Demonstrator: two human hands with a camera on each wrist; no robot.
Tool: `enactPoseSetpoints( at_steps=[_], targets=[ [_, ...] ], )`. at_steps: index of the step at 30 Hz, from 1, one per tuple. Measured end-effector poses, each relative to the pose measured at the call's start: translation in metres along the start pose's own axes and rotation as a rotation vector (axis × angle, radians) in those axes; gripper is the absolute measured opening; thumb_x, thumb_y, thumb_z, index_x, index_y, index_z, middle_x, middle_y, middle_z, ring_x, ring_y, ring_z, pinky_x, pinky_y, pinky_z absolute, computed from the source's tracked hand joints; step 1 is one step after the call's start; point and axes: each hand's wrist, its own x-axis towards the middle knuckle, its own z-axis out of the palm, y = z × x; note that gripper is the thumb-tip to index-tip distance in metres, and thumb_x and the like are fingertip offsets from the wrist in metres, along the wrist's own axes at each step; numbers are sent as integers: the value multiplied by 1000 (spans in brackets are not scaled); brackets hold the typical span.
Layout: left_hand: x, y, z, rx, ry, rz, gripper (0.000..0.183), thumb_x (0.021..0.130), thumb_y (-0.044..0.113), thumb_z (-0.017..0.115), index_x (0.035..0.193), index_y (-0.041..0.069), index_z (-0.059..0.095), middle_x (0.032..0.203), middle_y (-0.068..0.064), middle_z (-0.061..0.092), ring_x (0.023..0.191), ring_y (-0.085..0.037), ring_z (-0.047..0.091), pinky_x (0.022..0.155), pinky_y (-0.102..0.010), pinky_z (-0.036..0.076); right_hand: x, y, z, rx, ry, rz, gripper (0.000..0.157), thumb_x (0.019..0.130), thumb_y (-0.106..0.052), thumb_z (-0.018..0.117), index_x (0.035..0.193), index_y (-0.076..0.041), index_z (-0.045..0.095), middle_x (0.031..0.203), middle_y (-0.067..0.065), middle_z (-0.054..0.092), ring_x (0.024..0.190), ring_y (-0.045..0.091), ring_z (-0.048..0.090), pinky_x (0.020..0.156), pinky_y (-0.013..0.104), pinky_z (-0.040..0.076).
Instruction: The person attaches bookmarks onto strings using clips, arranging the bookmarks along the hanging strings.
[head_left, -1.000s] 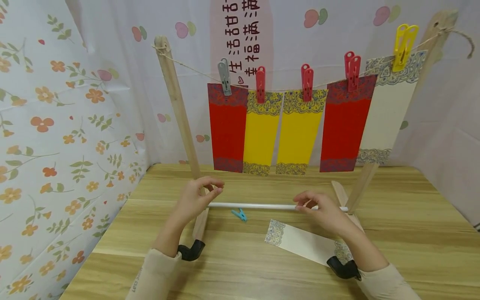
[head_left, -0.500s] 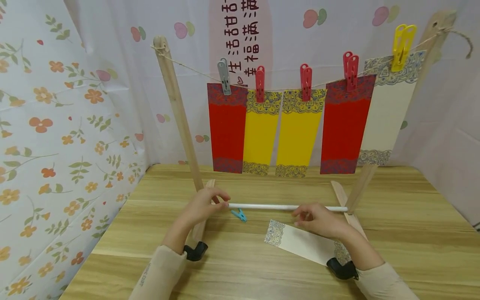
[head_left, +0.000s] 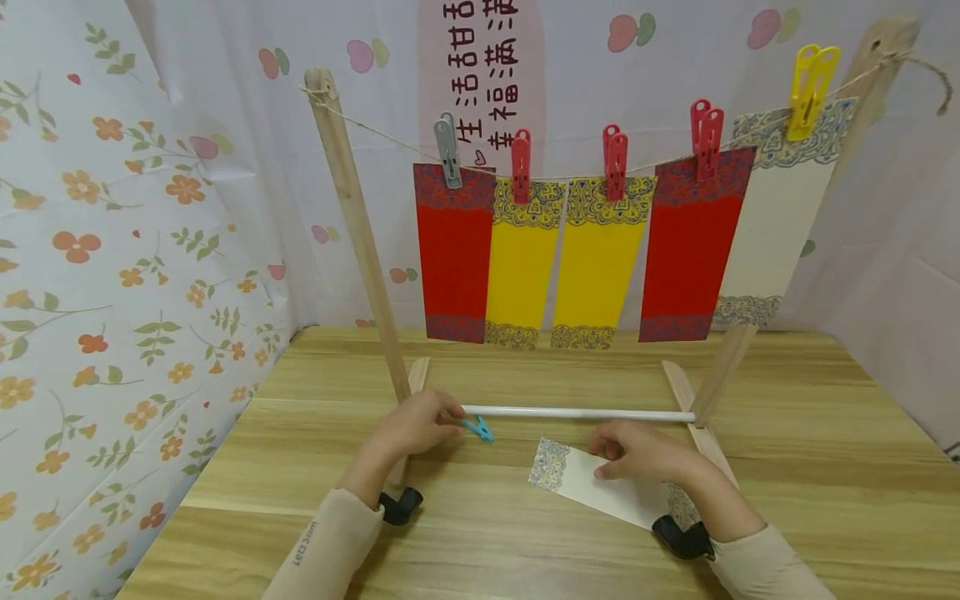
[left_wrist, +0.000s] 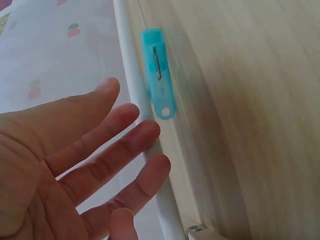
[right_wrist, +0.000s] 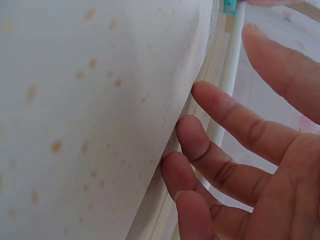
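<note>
My left hand (head_left: 420, 423) is at the near end of a light blue clothespin (head_left: 480, 429) lying on the table. In the left wrist view the fingers (left_wrist: 145, 135) are spread and relaxed, with the clothespin (left_wrist: 159, 75) just beyond their tips. My right hand (head_left: 637, 450) hovers over a cream paper strip (head_left: 600, 483) with patterned ends. Seen from the right wrist, its fingertips (right_wrist: 192, 137) are right at the long edge of the strip (right_wrist: 90, 120), the thumb apart on the other side. Neither hand grips anything.
A white rod (head_left: 555, 412) joins two wooden posts (head_left: 356, 217). Between their tops runs a string (head_left: 382, 133), where a grey clothespin (head_left: 447, 150), several red ones and a yellow clothespin (head_left: 810, 92) hold red, yellow and cream strips, such as the red strip (head_left: 453, 267).
My left hand has moved right and down to the clothespin. My right hand has come down from the white rod to the loose cream strip. The hanging strips stay as they were.
</note>
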Motion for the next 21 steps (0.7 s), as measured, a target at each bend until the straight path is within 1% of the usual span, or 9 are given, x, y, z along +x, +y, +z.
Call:
enactPoseSetpoints(
  at_steps=[4, 7, 9, 11, 15, 18, 19, 21],
  targets=[
    [0, -1, 4, 24, 8, 25, 21, 86, 6, 75, 106, -1, 74, 106, -11, 72, 86, -18, 64, 76, -30, 53, -2, -3, 0, -7, -22, 6, 27, 82, -13, 79, 102, -1, 66, 82, 2, 54, 76, 11, 44, 65, 22, 38],
    [0, -1, 7, 40, -1, 22, 23, 86, 7, 75, 107, -1, 74, 107, -12, 72, 94, -22, 66, 82, -34, 54, -2, -6, 1, -16, -38, -2, 26, 82, -13, 79, 101, -2, 66, 83, 3, 54, 77, 11, 44, 65, 22, 38],
    [0, -1, 7, 45, -14, 19, 23, 87, 6, 74, 108, -2, 73, 107, -13, 72, 96, -22, 66, 84, -35, 54, -1, -7, 1, -15, -51, -6, 25, 81, -12, 79, 100, -3, 65, 83, 3, 54, 77, 11, 44, 66, 22, 38],
    [-1, 0, 7, 48, -25, 19, 22, 87, 6, 74, 107, -1, 74, 104, -12, 73, 94, -21, 65, 82, -33, 53, -1, -7, 2, -16, -62, -13, 24, 81, -13, 79, 98, -4, 65, 81, 2, 53, 76, 11, 44, 66, 22, 37],
    [-1, 1, 7, 59, -36, 41, 20, 87, 5, 73, 106, 0, 72, 97, -9, 71, 86, -19, 62, 76, -29, 50, -1, -9, 3, -28, -74, -19, 25, 79, -13, 81, 96, -5, 64, 80, 1, 51, 75, 11, 43, 65, 23, 36],
    [-2, 2, 8, 59, -47, 51, 19, 88, 6, 73, 106, 1, 72, 96, -9, 69, 86, -19, 61, 75, -28, 50, -2, -11, 5, -47, -78, -21, 28, 77, -13, 82, 95, -6, 63, 81, 1, 51, 77, 11, 43, 66, 23, 37],
    [-2, 2, 8, 54, -52, 45, 19, 88, 7, 73, 106, 1, 72, 96, -9, 69, 86, -19, 60, 75, -29, 49, -2, -12, 6, -62, -79, -22, 29, 76, -14, 83, 96, -7, 63, 82, 1, 50, 78, 12, 43, 67, 23, 37],
    [-3, 2, 8, 52, -57, 38, 15, 87, 7, 74, 101, 2, 73, 97, -7, 69, 87, -18, 60, 76, -28, 49, -2, -14, 8, -78, -84, -2, 33, 74, -16, 85, 96, -9, 62, 84, 1, 50, 79, 12, 43, 68, 23, 37]
  ],
)
